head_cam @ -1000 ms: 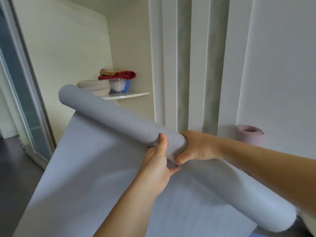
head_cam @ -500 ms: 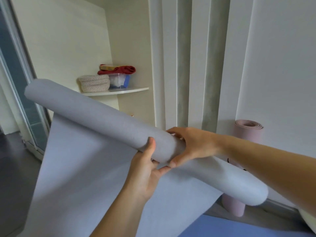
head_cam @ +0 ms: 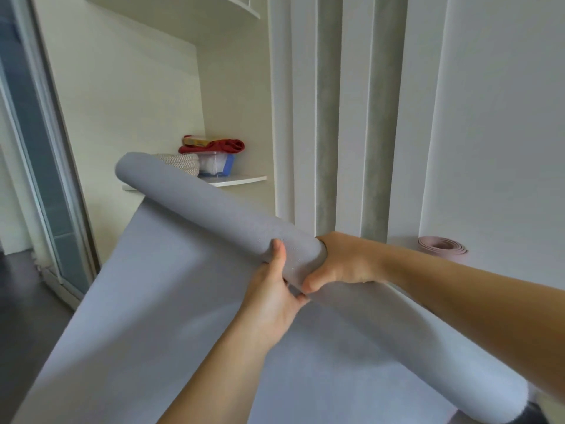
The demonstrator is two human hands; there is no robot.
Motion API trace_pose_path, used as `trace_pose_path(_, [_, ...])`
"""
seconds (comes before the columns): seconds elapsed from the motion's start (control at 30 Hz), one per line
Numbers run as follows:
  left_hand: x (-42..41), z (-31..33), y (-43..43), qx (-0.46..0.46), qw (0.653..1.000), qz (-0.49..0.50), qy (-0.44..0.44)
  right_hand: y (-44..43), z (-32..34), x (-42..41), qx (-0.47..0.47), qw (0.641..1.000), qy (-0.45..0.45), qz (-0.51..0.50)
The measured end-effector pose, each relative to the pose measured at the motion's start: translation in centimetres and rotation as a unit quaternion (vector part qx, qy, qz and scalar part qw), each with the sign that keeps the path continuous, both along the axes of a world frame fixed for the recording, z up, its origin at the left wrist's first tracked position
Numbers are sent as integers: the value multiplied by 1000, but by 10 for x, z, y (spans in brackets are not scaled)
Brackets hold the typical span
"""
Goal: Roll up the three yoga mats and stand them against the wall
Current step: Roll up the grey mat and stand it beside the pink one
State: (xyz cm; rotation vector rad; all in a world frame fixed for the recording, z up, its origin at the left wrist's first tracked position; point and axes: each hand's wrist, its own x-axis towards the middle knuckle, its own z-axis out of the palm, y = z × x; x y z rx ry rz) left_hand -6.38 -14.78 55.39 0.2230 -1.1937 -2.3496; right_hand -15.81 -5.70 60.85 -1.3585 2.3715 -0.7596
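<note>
Both hands are holding a partly rolled grey yoga mat (head_cam: 214,215) up in the air, in front of the person. The rolled part is running on a slant from upper left, near the shelf (head_cam: 241,179), down to lower right, where its end is going out of view. The loose unrolled sheet of it is hanging down from the roll toward the lower left and is covering most of the floor area in view. The left hand (head_cam: 272,298) is gripping the roll from below near its middle, with the thumb lying up against the near face and the fingers curled underneath, mostly hidden. The right hand (head_cam: 342,261) is gripping from above just beside it, with the fingers wrapping over the top and the thumb tucking under the near side; the two hands are almost touching. A pink yoga mat (head_cam: 440,249) is standing already rolled against the white wall (head_cam: 504,148) on the right, with only its top spiral showing above the right forearm. The shelf is carrying a woven basket (head_cam: 183,162), a clear plastic container (head_cam: 218,166) and a red cloth (head_cam: 226,145) on top of the container. A glass sliding door (head_cam: 39,179) is showing at far left above dark floor (head_cam: 18,316).
</note>
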Motion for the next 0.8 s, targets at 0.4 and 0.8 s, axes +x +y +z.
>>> trace_pose_path(0.4, [6, -24, -5, -13, 985, 92, -147, -1, -56, 40, 6, 949, 313, -38])
trace_pose_path(0.8, [9, -57, 3, -31, 999, 13, 4, 0, -46, -8, 36, 968, -238, 70])
